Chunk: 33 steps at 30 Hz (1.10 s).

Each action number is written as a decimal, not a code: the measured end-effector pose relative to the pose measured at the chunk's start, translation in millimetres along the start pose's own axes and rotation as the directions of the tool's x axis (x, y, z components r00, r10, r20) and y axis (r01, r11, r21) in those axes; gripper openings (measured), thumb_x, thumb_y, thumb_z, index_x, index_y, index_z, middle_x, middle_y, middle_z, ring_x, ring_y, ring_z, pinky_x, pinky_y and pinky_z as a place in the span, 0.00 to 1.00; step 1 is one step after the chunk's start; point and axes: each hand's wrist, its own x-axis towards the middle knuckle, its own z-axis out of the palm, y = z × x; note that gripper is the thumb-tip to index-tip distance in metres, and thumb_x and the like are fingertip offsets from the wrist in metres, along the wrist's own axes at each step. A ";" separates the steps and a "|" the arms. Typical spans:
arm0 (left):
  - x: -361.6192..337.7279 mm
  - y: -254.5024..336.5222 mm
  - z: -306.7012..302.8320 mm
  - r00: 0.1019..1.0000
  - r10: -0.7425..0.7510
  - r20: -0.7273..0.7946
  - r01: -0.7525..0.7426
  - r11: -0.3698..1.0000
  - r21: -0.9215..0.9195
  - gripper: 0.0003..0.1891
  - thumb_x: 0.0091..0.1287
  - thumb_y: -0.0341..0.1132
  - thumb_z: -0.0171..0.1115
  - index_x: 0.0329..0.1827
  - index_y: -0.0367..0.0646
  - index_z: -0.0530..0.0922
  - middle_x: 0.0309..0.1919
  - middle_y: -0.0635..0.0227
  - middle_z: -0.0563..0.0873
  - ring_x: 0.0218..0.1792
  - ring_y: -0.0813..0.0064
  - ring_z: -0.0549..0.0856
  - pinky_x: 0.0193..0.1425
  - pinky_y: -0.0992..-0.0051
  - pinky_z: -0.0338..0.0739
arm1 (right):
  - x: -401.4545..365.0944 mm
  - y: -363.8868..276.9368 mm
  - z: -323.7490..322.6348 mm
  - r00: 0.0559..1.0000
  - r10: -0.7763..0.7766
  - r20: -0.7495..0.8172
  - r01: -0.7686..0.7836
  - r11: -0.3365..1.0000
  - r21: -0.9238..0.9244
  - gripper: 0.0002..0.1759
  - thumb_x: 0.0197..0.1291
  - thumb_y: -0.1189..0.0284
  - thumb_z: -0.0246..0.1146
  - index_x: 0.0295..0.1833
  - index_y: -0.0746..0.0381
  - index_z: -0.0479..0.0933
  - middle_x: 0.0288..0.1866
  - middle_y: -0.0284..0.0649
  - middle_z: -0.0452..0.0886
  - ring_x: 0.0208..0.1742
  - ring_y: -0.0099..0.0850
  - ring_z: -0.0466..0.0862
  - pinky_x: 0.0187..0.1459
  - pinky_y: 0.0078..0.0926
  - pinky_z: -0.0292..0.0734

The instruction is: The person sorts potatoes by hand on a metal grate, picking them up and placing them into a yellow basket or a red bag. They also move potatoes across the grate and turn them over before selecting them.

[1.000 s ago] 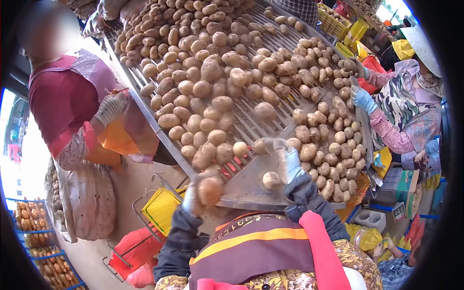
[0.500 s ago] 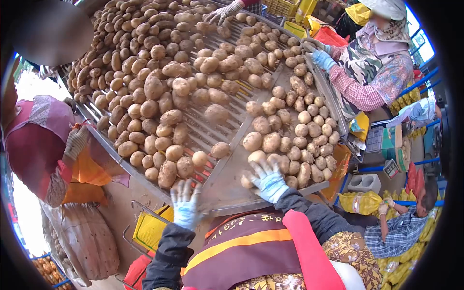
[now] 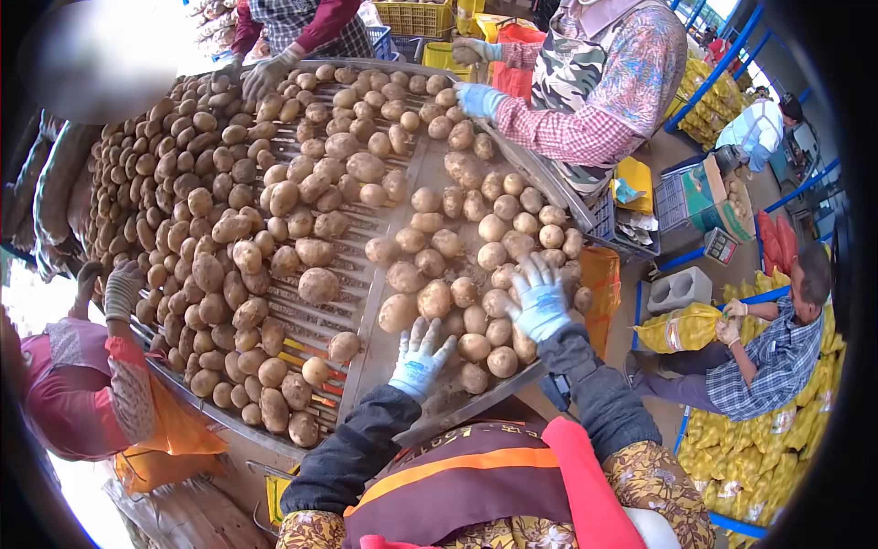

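Both my hands wear dirty blue-and-white work gloves. My left hand [image 3: 422,362] is open, fingers spread over the bare metal plate [image 3: 370,373], just left of the nearest potatoes. Up and to the right, my right hand [image 3: 540,302] is also open, its spread fingers resting over the front part of a group of potatoes [image 3: 434,299]. These potatoes are tan and dusty, and some are hidden under the right glove. Farther left, a large heap of potatoes [image 3: 178,215] covers much of the slatted grate [image 3: 315,318].
A metal rim [image 3: 476,403] runs along the sorting table's near edge. Co-workers' gloved hands are at the far side [image 3: 267,75], right side [image 3: 480,99] and left side [image 3: 122,291]. At right, a person handles a yellow net sack [image 3: 675,331] beside a grey block [image 3: 679,291].
My view has shifted. My left hand has moved from the near edge onto the plate, and my right hand lies farther over the potatoes. The far co-worker's hands have shifted too.
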 end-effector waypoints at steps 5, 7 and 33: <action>28.8 17.2 -11.9 0.997 -0.041 0.066 0.040 0.999 0.014 0.34 0.58 0.50 0.66 0.70 0.61 0.70 0.74 0.59 0.63 0.75 0.43 0.57 0.70 0.30 0.52 | 7.6 7.1 17.5 0.991 -0.076 0.109 0.084 0.994 -0.064 0.28 0.61 0.50 0.60 0.65 0.48 0.74 0.71 0.33 0.71 0.78 0.38 0.57 0.75 0.66 0.38; 40.2 19.6 -2.5 0.996 -0.046 0.072 0.042 0.998 0.050 0.38 0.54 0.53 0.70 0.72 0.63 0.69 0.75 0.61 0.63 0.75 0.41 0.55 0.70 0.29 0.49 | 24.2 23.1 10.9 0.994 -0.042 0.103 0.046 0.998 -0.035 0.16 0.63 0.56 0.59 0.50 0.51 0.81 0.59 0.33 0.79 0.70 0.37 0.69 0.73 0.64 0.45; 108.9 34.6 -34.8 0.834 -0.533 0.142 0.106 -0.098 -0.990 0.16 0.78 0.37 0.51 0.62 0.37 0.75 0.50 0.64 0.85 0.49 0.74 0.84 0.58 0.71 0.79 | 147.7 139.9 34.9 0.961 0.263 -0.087 -0.217 0.911 0.351 0.15 0.59 0.59 0.65 0.41 0.60 0.77 0.50 0.51 0.79 0.45 0.49 0.81 0.49 0.45 0.76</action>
